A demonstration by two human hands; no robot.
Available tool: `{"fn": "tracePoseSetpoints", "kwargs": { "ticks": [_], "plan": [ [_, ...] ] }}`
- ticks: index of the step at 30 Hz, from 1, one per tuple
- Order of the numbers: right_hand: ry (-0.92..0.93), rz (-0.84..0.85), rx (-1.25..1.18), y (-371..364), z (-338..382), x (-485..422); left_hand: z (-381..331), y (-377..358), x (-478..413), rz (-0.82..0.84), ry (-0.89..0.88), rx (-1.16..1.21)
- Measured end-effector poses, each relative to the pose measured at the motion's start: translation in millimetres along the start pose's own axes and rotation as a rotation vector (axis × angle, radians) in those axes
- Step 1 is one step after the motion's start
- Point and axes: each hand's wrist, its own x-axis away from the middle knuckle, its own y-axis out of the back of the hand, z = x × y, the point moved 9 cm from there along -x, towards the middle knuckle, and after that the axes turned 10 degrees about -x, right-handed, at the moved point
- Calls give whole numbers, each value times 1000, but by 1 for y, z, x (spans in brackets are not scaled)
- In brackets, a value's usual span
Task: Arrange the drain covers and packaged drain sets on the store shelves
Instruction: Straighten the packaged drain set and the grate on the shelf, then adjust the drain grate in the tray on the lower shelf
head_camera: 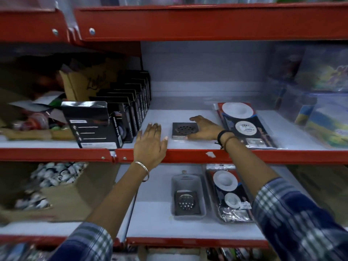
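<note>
A small stack of square metal drain covers (183, 129) lies on the white middle shelf (188, 113). My right hand (204, 129) cups its right side, thumb at the far corner and fingers at the near edge. My left hand (150, 144) rests flat and empty on the shelf front, to the left of the stack. A packaged drain set (244, 125) lies flat just right of my right hand. On the lower shelf (150, 219) sit a grey tray (188, 215) with another drain cover (186, 202) and a second packaged drain set (230, 196).
Black boxes (114, 119) stand in a row left of my left hand. Clear-wrapped colourful packs (320, 102) fill the right end of the middle shelf. A cardboard box of small white items (52, 187) sits at the lower left. A red shelf beam (188, 21) hangs overhead.
</note>
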Motion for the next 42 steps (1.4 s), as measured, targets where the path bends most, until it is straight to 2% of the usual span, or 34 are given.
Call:
{"fn": "tracePoseSetpoints", "kwargs": {
  "ticks": [4, 7, 13, 16, 18, 22, 26, 29, 33, 38, 42],
  "plan": [
    [-112, 173, -33, -19, -10, -27, 4, -5, -5, -29, 15, 1],
    [-133, 218, -73, -21, -16, -36, 4, -4, -5, -48, 23, 13],
    [-18, 125, -138, 0, -1, -25, 5, -2, -5, -96, 24, 11],
    [75, 32, -195, 30, 25, 9, 4, 1, -3, -117, 28, 21],
    [131, 30, -219, 38, 38, 39, 4, 5, -1, -148, 39, 27],
    [174, 180, -290, 14, 46, 100, 2, 11, 2, -211, 45, 9],
    [108, 447, -336, -54, 19, 134, -1, 9, 7, -259, 53, -16],
    [38, 502, -263, -104, -16, 127, 0, 10, 7, -325, 66, -44],
    [-33, 419, -179, -161, -68, 81, 2, 9, 5, -406, 84, -75],
    [-152, 336, 38, -227, -125, 34, 3, 9, 6, -490, 93, -107],
    [-134, 315, 300, -257, -141, 20, 3, 9, 6, -503, 98, -121]
  ]
}}
